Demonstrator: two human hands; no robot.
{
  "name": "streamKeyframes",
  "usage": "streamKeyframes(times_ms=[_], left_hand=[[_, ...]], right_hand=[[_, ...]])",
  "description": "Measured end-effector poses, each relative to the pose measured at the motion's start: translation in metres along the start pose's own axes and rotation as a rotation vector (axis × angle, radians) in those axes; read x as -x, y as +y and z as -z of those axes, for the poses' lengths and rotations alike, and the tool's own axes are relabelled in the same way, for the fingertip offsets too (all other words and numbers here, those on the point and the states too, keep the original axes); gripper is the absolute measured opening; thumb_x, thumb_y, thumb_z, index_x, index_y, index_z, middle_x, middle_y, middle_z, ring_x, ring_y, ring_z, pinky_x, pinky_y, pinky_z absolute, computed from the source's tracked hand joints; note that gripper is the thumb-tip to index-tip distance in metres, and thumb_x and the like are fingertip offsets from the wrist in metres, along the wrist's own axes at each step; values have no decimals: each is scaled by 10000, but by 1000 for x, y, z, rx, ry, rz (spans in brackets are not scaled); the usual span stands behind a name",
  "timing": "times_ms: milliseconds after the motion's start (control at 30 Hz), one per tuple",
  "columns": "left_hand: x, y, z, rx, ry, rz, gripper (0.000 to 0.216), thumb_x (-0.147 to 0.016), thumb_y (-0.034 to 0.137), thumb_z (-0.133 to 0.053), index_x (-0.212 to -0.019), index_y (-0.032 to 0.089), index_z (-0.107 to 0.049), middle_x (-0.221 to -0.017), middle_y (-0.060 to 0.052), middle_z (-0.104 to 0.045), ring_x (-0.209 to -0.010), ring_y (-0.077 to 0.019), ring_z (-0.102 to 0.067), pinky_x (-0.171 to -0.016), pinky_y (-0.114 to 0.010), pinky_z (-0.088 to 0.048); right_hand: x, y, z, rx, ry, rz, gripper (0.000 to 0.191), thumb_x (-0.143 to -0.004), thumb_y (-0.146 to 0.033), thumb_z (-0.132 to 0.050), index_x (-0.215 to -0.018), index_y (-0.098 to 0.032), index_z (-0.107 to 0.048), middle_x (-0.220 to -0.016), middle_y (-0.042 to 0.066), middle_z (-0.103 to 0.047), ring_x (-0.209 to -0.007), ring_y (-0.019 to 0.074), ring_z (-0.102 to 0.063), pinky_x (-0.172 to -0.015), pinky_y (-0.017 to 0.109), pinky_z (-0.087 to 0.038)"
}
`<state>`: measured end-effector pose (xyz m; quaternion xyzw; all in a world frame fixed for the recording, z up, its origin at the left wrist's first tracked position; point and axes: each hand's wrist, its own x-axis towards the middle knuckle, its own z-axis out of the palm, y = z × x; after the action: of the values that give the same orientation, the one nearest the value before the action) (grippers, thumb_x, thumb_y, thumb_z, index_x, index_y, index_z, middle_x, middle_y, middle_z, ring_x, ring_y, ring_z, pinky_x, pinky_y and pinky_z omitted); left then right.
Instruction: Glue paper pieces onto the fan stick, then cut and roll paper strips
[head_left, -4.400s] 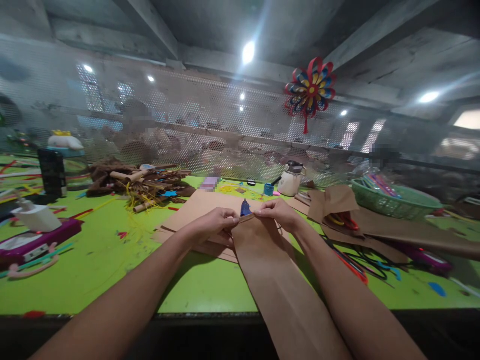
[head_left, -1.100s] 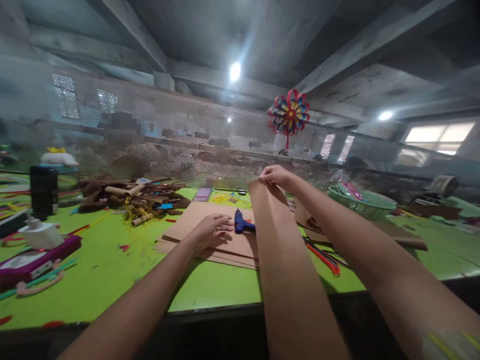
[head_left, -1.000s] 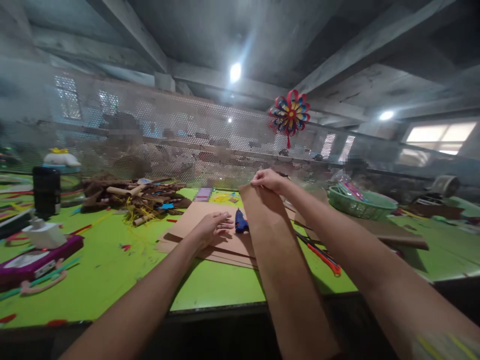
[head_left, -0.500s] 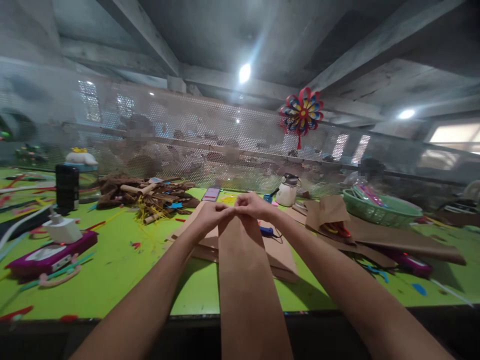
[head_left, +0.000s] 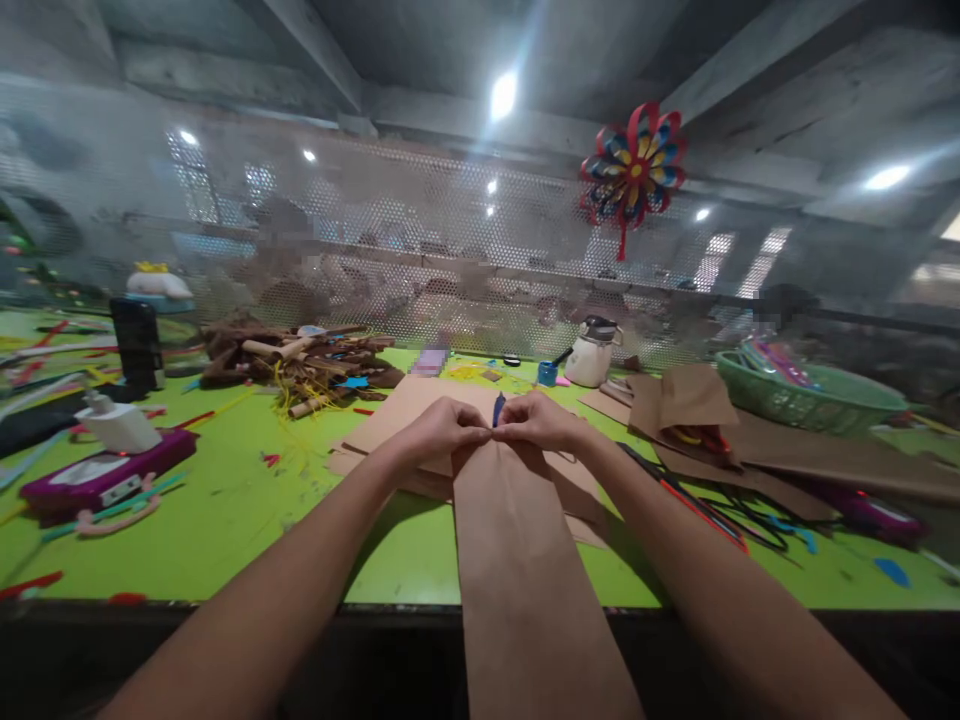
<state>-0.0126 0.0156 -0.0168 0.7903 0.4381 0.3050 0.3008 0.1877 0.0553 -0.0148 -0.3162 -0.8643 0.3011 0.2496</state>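
Note:
A long strip of brown kraft paper [head_left: 525,560] runs from the table edge up to my hands. My left hand [head_left: 442,428] and my right hand [head_left: 541,422] pinch its far end side by side, fingertips nearly touching. Both hands are closed on the paper. Just behind the fingers the tip of a blue glue gun [head_left: 498,408] shows. Under the strip lies a stack of brown paper sheets [head_left: 405,410] on the green table [head_left: 210,520].
A pile of brown paper rolls and scraps [head_left: 300,362] lies at the back left. A purple tray [head_left: 97,478] with a white charger sits at left. A white kettle [head_left: 592,355], crumpled brown paper [head_left: 686,395] and a green basket [head_left: 810,398] stand at right. Perforated mesh closes the back.
My right hand brought the strip's end down from the raised position to the table. My left hand left the paper stack and joined it in pinching the strip's end.

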Motion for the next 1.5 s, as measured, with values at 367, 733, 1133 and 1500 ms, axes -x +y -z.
streamKeyframes(times_ms=[367, 733, 1133, 1500], left_hand=[[-4, -27, -31, -214, 55, -55, 175, -697, 280, -592, -660, 148, -701, -654, -46, -643, -587, -147, -524, -521, -232, -347], [-9, -34, -31, -255, 11, -34, 171, -683, 287, -611, -746, 157, -703, -711, -38, -664, -644, -160, -571, -572, -232, -392], [0, -26, -22, -294, -24, -56, 107, -698, 230, -586, -731, 175, -672, -710, -22, -644, -655, -160, -537, -588, -239, -365], [17, -35, -18, -498, -40, -344, 146, -771, 147, -481, -687, 174, -597, -744, -48, -500, -674, -157, -453, -603, -259, -324]], right_hand=[[20, 38, -20, 214, 37, 82, 105, -724, -205, -633, -679, -147, -708, -682, 25, -616, -621, 124, -523, -571, 226, -388], [32, 26, -31, 362, 86, 133, 122, -785, -158, -596, -812, -173, -714, -782, 45, -649, -683, 134, -552, -620, 228, -383], [36, 23, -30, 400, 87, 103, 121, -752, -78, -564, -679, -146, -631, -701, 19, -585, -617, 112, -477, -563, 215, -316], [51, 15, -29, 562, 95, 215, 121, -780, -110, -522, -719, -157, -615, -815, 55, -586, -719, 150, -494, -617, 247, -323]])
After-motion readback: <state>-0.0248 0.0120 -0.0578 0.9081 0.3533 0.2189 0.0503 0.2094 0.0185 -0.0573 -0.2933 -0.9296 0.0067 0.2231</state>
